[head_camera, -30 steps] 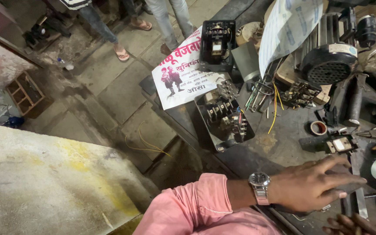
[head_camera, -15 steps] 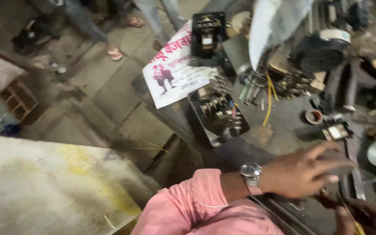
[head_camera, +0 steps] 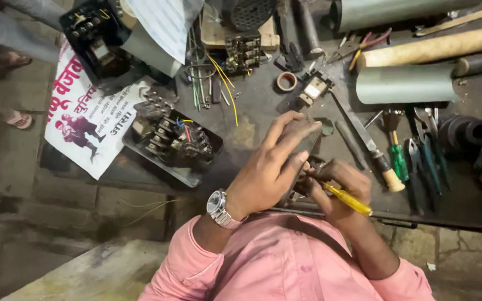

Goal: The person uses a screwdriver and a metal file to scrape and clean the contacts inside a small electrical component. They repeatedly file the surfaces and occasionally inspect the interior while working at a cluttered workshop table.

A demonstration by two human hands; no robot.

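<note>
At the near edge of the cluttered workbench [head_camera: 263, 106], just above the pink shirt, a dark flat electrical part [head_camera: 302, 153] is held up off the surface. The left hand [head_camera: 269, 167], wristwatch [head_camera: 218, 207] on its wrist, wraps over the part with fingers pressed down along its top. The right hand [head_camera: 338, 187] pinches a yellow-handled screwdriver [head_camera: 348, 199], its tip pointing in at the part's lower edge; the tip itself is hidden between the two hands.

Beside the hands lie a wooden-handled file [head_camera: 366, 145], a green-handled screwdriver [head_camera: 398, 156] and pliers [head_camera: 428, 150]. Farther out sit an open contactor assembly on a tray [head_camera: 177, 142], a roll of tape [head_camera: 287, 82], a grey tube [head_camera: 405, 85], a wooden handle [head_camera: 436, 47] and a printed poster [head_camera: 87, 120] hanging over the bench edge.

With the part unsupported and the blade aimed toward the left palm, a slip off the screw head could likely jab the holding fingers. Any loosened screw could drop past the bench edge to the floor, since the work is held right over it.
</note>
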